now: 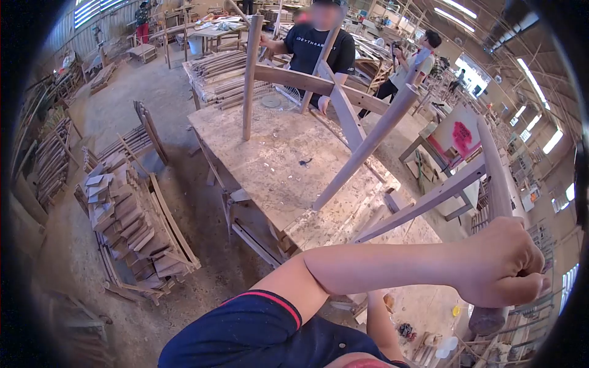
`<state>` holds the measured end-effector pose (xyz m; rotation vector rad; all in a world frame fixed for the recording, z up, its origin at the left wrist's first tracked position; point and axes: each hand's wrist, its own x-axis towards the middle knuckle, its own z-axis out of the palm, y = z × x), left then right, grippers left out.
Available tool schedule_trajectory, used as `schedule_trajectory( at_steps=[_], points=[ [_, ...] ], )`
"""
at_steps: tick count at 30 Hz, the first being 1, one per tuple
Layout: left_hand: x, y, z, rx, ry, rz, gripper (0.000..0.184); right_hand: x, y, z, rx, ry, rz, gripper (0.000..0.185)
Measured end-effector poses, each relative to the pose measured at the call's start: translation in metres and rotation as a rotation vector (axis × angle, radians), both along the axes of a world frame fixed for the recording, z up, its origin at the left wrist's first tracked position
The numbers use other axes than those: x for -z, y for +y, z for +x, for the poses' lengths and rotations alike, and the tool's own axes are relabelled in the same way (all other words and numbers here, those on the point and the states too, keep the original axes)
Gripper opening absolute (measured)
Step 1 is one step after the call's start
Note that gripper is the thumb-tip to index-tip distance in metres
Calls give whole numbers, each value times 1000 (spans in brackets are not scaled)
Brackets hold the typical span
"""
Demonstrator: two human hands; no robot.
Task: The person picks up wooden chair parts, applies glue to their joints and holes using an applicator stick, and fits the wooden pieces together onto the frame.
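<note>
My left hand (506, 264) is closed in a fist at the right, in front of a round wooden leg (498, 190). Whatever it may hold is hidden by the curled fingers. That leg joins a flat rail (426, 199) of a wooden furniture frame. Another round leg (368, 147) slants down to the workbench (270, 153), and a thinner post (251, 76) stands farther left. A crossing brace (346, 113) links to the curved rail (294, 78). Only part of my right forearm shows below my left one; the right hand is hidden behind it.
A person in a black shirt (322, 46) stands across the bench beside stacked wooden rods (218, 70). On the floor at left, a rack holds a pile of wood pieces (132, 214). A second person (420, 58) is farther back. A yellow ring (456, 311) lies at lower right.
</note>
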<state>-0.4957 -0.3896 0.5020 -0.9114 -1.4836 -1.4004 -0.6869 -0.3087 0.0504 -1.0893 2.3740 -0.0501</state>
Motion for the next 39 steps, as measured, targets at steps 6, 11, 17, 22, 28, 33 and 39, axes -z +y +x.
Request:
schedule_trajectory(
  at_steps=[6,11,17,22,28,33,39],
  points=[
    [0,-29,13,47,40,86,42,4,-3,-6,65,-41,-40,25],
    [4,-45,20,14,69,90,39,3,1,-3,144,-107,-81,23],
    [4,-48,18,65,60,77,42,3,22,9,268,-216,-142,21],
    [3,-53,19,-15,119,59,40,9,37,14,400,-322,-185,19],
    [2,-50,23,-97,135,114,39,22,23,-4,314,-221,-155,21],
    [5,-49,21,-86,127,109,39,11,11,-5,260,-153,-131,22],
    [6,-50,17,-69,114,100,39,8,7,-7,211,-113,-98,22]
  ],
)
